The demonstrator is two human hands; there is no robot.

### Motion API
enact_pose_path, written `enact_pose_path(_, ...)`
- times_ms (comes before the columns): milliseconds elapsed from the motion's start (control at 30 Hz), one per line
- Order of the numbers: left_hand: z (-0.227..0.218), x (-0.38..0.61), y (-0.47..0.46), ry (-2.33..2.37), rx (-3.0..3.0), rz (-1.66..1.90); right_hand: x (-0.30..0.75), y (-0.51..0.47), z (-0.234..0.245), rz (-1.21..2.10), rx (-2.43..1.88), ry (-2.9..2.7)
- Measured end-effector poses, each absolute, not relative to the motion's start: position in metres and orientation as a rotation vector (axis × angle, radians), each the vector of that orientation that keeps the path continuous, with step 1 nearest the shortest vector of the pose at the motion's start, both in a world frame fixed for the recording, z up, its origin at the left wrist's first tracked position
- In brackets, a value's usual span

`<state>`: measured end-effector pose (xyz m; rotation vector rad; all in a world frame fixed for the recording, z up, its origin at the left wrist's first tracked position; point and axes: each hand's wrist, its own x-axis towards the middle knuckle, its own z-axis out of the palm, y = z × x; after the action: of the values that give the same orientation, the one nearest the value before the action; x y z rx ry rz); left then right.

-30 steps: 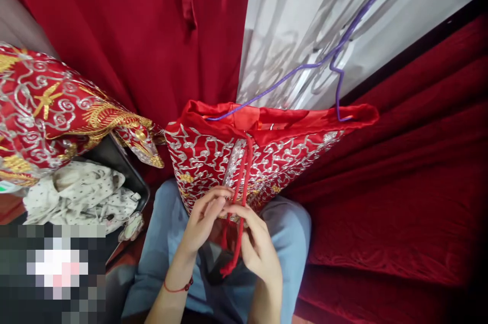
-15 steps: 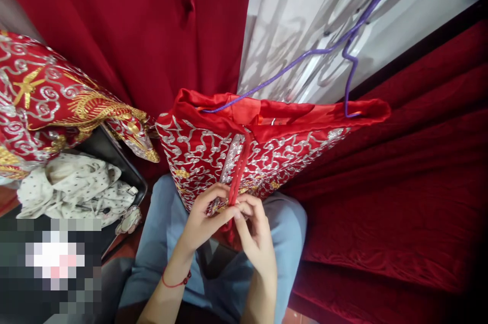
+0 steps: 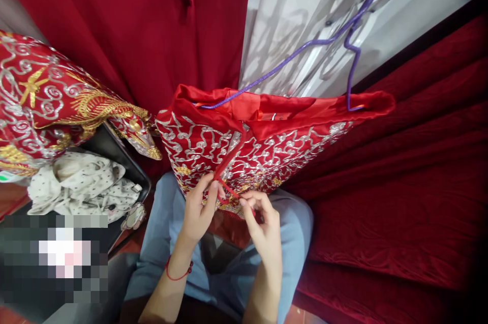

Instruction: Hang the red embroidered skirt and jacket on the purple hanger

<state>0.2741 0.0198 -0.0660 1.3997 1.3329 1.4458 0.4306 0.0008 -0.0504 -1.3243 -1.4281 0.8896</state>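
Our left hand [image 3: 198, 209] pinches a red cord [image 3: 231, 158] between thumb and fingers, while our right hand [image 3: 265, 219], just beside it, holds the cord farther along in its fingertips, so a short stretch runs between the two. A red bracelet [image 3: 177, 278] circles our left wrist. The cord comes out at the waistband [image 3: 244, 105] of a red garment [image 3: 267, 156], which hangs right before us, its silver-and-gold front narrowing down toward our blue trousers [image 3: 293, 227]. We see a purple hanger [image 3: 293, 54] reaching into both sides of the open waistband. To our left, an embroidered robe [image 3: 61, 95] lies near a dotted cloth [image 3: 82, 171] on a black surface [image 3: 120, 148]. Beyond are a red curtain [image 3: 125, 3], a white drape [image 3: 282, 8] and, rightward, dark red fabric [image 3: 381, 202].
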Motion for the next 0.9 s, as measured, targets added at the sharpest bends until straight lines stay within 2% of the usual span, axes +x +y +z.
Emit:
enact_pose_path(300,-0.067,0.276,0.018,1.251,1.344,1.431,0.441,-0.002,-0.041,0.855,-1.341,-1.456)
enact_pose_path(600,-0.067,0.27,0.019,1.213,1.399,1.395,0.438,-0.01,-0.039,1.353,-1.063,-1.725)
enact_pose_path(900,-0.063,0.264,0.023,1.187,1.606,1.432,0.442,0.0,-0.051,1.266,-1.146,-1.793)
